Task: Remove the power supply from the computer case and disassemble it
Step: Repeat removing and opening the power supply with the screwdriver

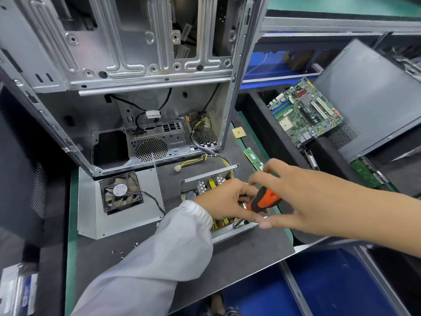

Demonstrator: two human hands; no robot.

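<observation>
The power supply (205,183) lies open on the dark mat in front of the computer case (136,87), its circuit board and yellow coils exposed. Its cables (211,158) still run back into the case. My left hand (225,199), in a white sleeve, lies over the supply with its fingers curled onto the board beside the tool. My right hand (296,195) grips the orange and black screwdriver (264,199), whose tip points down into the supply's near right corner. The supply's lid with the black fan (123,193) lies flat to the left.
Loose screws (123,252) lie on the mat near the front edge. A RAM stick (252,158) and a CPU chip (238,133) lie right of the case. A motherboard (305,112) and a grey case panel (369,96) lean in the bin at right.
</observation>
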